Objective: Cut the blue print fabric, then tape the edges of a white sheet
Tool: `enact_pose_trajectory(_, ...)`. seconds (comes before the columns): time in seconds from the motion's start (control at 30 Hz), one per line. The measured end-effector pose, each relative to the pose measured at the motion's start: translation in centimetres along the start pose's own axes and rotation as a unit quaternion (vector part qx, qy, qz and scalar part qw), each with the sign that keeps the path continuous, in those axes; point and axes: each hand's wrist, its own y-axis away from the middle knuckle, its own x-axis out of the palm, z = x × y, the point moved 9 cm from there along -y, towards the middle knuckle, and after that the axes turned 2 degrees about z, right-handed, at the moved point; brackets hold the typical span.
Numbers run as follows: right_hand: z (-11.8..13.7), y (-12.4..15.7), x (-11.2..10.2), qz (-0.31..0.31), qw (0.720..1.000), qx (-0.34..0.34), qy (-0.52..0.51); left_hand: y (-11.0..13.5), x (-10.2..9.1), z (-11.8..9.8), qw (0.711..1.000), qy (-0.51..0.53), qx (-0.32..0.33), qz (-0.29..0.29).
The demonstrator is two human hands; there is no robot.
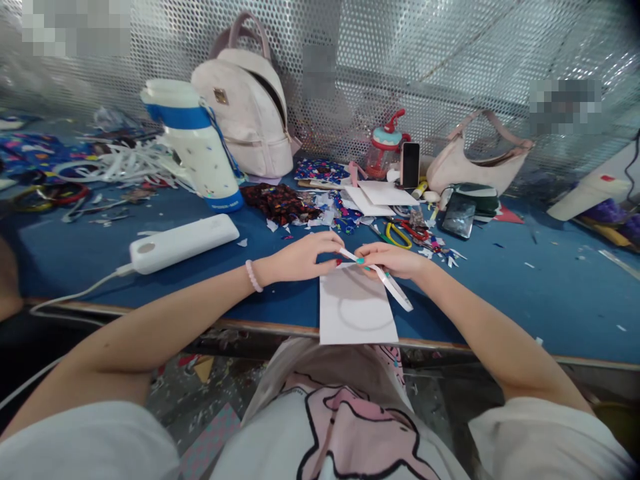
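My left hand (311, 256) pinches one end of a narrow white strip (397, 292) between thumb and fingertips. Closed around the same strip a little farther along is my right hand (394, 259), its nails painted turquoise. From there the strip's loose end slants down to the right, in the air. Both hands are close together above a white sheet (353, 313), which lies at the table's front edge and carries a faint curved shadow. The fingers partly cover the strip between the hands.
A white power bank (184, 243) with a cable lies left, before a tilted bottle (200, 147) and a backpack (245, 110). Behind my hands are yellow-handled scissors (399, 236), fabric scraps (280, 203) and white cards (387, 193). A dark phone (459, 216) and a handbag (480, 163) sit right.
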Motion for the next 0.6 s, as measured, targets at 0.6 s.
enact_pose_trajectory(0.6, 1.1, 1.1, 0.3, 0.045, 0.947, 0.029, 0.316, 0.1, -0.3, -1.5, 0.993, 0.111, 0.047, 0.007)
